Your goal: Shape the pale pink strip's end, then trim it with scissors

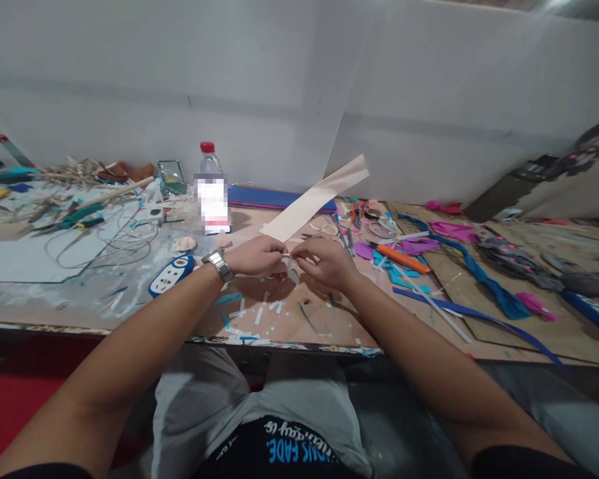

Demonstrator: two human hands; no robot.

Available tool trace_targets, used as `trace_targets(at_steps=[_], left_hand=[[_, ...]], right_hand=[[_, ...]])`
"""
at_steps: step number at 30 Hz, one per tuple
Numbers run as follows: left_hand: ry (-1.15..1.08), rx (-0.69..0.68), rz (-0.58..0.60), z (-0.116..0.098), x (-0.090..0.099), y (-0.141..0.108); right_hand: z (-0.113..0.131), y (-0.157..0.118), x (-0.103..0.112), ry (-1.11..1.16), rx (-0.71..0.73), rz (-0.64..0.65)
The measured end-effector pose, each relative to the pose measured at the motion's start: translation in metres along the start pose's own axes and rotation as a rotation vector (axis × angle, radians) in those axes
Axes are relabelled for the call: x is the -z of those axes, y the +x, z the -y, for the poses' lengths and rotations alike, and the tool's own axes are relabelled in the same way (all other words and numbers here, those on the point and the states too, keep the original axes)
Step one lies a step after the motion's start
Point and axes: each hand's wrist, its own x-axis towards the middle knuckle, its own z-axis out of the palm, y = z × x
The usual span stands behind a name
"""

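Note:
My left hand, with a metal watch on its wrist, is closed in a pinch above the table. My right hand meets it fingertip to fingertip, also pinching. Something small and pale shows between the fingertips, too little of it to name. Just behind the hands lies a long cream paper strip, slanting up to the right against the wall. White and blue paper scraps are scattered below the hands. A blue and white oval object lies beside my left wrist.
A red-capped bottle stands behind my left hand. Green-handled pliers, wire and sticks lie at the left. To the right are an orange cutter, purple paper, a blue crepe strip and a dark bottle.

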Motion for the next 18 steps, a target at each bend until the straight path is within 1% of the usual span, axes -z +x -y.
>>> trace_targets(at_steps=[4, 8, 14, 18], left_hand=[[0.055, -0.054, -0.041, 0.0015, 0.0002, 0.0013], [0.055, -0.092, -0.037, 0.0022, -0.0002, 0.0018], [0.11, -0.137, -0.103, -0.0006, -0.0014, 0.0006], [0.18, -0.162, -0.15, -0.0022, -0.0041, 0.0]], right_hand=[[-0.0011, -0.0014, -0.0012, 0.0, -0.018, 0.002], [-0.0019, -0.0024, -0.0018, -0.016, -0.048, -0.002], [0.0024, 0.0001, 0.0008, -0.064, -0.061, 0.004], [0.0034, 0.0004, 0.0005, -0.051, -0.086, 0.015]])
